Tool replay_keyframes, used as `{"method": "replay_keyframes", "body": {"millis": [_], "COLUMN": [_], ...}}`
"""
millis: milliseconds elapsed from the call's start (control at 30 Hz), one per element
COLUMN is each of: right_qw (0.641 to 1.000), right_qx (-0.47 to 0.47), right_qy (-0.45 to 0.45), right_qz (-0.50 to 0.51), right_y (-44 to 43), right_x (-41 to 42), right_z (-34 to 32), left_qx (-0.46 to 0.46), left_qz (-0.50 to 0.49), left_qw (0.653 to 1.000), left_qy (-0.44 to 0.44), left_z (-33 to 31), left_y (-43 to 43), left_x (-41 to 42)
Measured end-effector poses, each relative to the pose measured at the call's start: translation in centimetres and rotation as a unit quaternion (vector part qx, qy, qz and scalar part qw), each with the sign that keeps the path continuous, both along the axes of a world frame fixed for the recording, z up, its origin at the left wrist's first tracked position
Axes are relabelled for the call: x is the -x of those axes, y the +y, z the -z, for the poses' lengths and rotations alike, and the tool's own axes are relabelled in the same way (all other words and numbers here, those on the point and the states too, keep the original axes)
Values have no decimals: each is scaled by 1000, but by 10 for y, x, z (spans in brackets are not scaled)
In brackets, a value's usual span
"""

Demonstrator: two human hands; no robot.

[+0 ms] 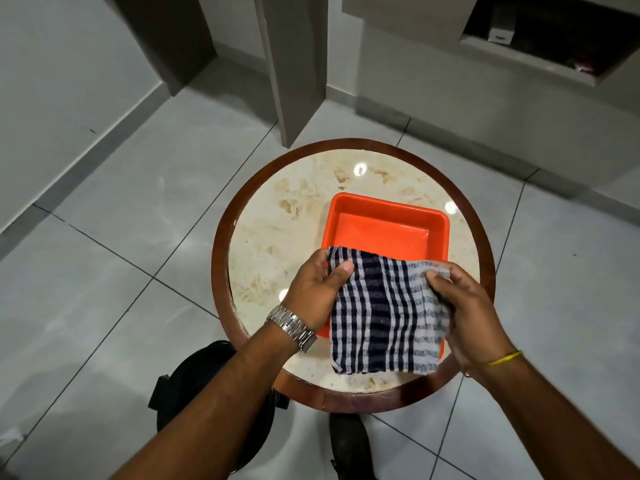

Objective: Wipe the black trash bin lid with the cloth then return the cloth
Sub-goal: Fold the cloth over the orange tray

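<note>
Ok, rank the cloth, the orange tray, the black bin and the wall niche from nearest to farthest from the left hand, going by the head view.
1. Checked cloth: pinched in the left hand itself.
2. Orange tray: just beyond the hand, on the round table.
3. Black bin: on the floor, under the left forearm.
4. Wall niche: far upper right.

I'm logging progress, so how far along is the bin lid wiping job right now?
Nothing shows whether the lid has been wiped. In hand: the left hand and right hand hold the checked cloth over the orange tray on the round table. The black trash bin sits on the floor beside it, untouched, so wiping or returning the cloth may remain.
</note>
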State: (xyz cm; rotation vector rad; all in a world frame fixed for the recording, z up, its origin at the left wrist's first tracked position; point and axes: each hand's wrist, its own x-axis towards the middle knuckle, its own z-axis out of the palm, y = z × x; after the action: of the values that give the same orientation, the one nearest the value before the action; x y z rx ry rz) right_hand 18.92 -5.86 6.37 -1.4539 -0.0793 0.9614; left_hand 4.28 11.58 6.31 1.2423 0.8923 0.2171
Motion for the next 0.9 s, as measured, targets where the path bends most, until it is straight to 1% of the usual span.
{"method": "replay_keyframes", "body": {"millis": [67, 100, 133, 167, 233, 300, 400, 433, 500, 600, 667, 733, 800, 833, 900], "right_qw": [999, 998, 998, 999, 995, 981, 954, 945, 927, 891, 878, 880, 887, 884, 867], "right_qx": [16, 25, 38, 50, 61, 63, 68, 83, 134, 215, 231, 240, 257, 273, 317], "right_qy": [43, 50, 40, 13, -76, -179, -281, -299, -318, -321, -317, -317, -308, -304, -297], "right_qz": [18, 23, 23, 16, -14, -44, -83, -102, -146, -237, -272, -259, -231, -226, -246], "right_y": [4, 6, 8, 9, 14, 18, 15, 11, 1, -13, -19, -21, -17, -13, -3], "right_x": [-6, -10, -13, -17, -23, -28, -31, -30, -20, 2, 12, 13, 10, 8, 4], "right_z": [2, 2, 1, -1, -5, -9, -9, -6, 4, 24, 35, 42, 47, 48, 54], "left_qx": [-7, -11, -6, 2, -9, -36, -74, -79, -108, -143, -182, -236, -291, -319, -356], "left_qz": [30, 39, 40, 36, 18, -4, -18, -19, -4, 48, 67, 89, 126, 145, 179], "left_qw": [999, 999, 999, 999, 1000, 999, 997, 997, 992, 969, 950, 926, 896, 879, 851], "left_qy": [17, 28, 35, 33, 21, 2, -11, 0, 65, 196, 246, 280, 310, 323, 342], "left_z": [3, 4, 4, 4, 2, -1, 1, 7, 21, 49, 63, 71, 77, 79, 83], "left_y": [4, 8, 12, 16, 26, 33, 35, 33, 26, 12, 6, 5, 4, 5, 7], "left_x": [-2, -5, -8, -11, -20, -27, -24, -21, -12, 4, 9, 7, 1, -5, -17]}}
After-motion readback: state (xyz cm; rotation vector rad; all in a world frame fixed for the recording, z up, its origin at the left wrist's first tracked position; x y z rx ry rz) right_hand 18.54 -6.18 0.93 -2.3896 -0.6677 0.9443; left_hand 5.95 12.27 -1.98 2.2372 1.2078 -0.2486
